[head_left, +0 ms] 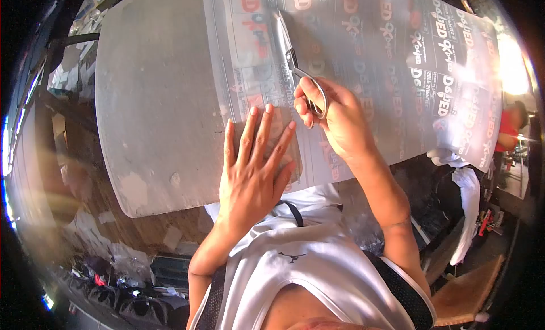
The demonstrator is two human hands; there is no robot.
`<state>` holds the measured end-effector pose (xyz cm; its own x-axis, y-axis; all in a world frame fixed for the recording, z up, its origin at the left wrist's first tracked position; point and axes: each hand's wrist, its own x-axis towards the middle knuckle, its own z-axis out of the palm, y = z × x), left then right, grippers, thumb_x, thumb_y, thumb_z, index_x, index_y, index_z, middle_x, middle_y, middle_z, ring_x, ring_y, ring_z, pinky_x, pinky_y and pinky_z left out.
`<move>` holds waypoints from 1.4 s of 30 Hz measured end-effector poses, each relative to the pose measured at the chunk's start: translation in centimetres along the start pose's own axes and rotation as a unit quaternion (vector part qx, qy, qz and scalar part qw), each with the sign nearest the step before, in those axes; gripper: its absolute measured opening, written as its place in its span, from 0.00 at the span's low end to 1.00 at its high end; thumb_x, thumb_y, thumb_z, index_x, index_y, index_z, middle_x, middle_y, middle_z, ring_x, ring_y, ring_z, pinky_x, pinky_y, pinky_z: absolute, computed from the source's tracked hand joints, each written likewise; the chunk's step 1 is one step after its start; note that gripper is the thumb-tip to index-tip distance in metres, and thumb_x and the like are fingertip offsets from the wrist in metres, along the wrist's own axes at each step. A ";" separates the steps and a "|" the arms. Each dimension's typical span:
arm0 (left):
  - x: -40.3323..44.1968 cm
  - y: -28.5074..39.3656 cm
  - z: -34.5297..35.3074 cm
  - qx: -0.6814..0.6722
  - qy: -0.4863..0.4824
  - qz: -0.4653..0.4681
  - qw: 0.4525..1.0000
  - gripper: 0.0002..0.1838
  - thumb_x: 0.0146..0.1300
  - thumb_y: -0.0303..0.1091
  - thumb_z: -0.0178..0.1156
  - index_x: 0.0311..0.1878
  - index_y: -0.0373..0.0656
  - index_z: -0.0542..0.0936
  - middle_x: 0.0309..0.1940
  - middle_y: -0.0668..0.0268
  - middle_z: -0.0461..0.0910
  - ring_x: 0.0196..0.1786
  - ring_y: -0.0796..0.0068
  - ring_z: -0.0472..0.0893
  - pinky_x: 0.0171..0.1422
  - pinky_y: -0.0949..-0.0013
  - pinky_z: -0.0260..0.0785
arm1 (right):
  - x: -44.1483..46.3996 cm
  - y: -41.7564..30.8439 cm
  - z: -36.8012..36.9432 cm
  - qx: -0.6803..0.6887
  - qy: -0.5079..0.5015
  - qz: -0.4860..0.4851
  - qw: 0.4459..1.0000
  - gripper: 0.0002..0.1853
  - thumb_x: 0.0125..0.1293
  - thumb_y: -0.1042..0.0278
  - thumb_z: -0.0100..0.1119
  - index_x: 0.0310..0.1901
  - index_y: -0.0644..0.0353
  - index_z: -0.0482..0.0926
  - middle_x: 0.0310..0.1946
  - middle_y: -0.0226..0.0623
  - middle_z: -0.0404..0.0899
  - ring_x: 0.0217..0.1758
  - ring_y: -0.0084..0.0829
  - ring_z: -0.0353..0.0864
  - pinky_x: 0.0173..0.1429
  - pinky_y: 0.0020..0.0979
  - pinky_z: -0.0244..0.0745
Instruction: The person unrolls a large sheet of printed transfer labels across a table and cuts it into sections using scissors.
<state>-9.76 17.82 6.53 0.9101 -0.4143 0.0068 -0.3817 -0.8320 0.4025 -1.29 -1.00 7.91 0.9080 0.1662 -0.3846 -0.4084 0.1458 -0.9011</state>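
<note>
1. Left hand (255,171): palm down, fingers spread and pointing away from the body. It lies over the printed plastic sheet (374,91), close to the sheet's left edge. Grip released; nothing is grasped.
2. Right hand (343,123): grip closed around the handle loops of the scissors (290,60), with the fingers curled at the loops. It is to the right of the left hand, and the two hands are apart.
3. Scissors: over the left part of the sheet, farther from the body than the left hand's fingertips. Blades point toward the far side of the table (153,103), leaning slightly left. Whether the blades touch the sheet cannot be told.
4. Sheet: translucent, with repeated lettering in red, white and dark tones. It covers the middle and right of the view of the table; bright glare washes out part of its right side.
5. Table: grey, scuffed, with a rounded near-left corner. Its bare surface shows left of the sheet.
6. Surroundings: a person in red (512,123) at the far right; white cloth (466,205) hanging below the sheet's right end; a brown board (468,290) at lower right. Mixed clutter at lower left is too small to identify.
</note>
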 end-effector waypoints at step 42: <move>0.2 0.2 0.0 -0.003 -0.010 -0.004 1.000 0.34 0.78 0.53 0.54 0.84 0.59 0.65 0.87 0.54 0.51 0.89 0.51 0.48 0.90 0.39 0.35 | 5.8 -1.9 -0.8 -0.056 -0.006 -0.050 0.997 0.17 0.81 0.52 0.60 0.40 0.60 0.80 0.28 0.27 0.81 0.30 0.18 0.78 0.37 0.23 0.72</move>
<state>-9.66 17.61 6.62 0.9097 -0.4150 -0.0156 -0.3732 -0.8334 0.4076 4.87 -1.10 7.21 0.9421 0.1673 -0.2907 -0.3029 0.0526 -0.9516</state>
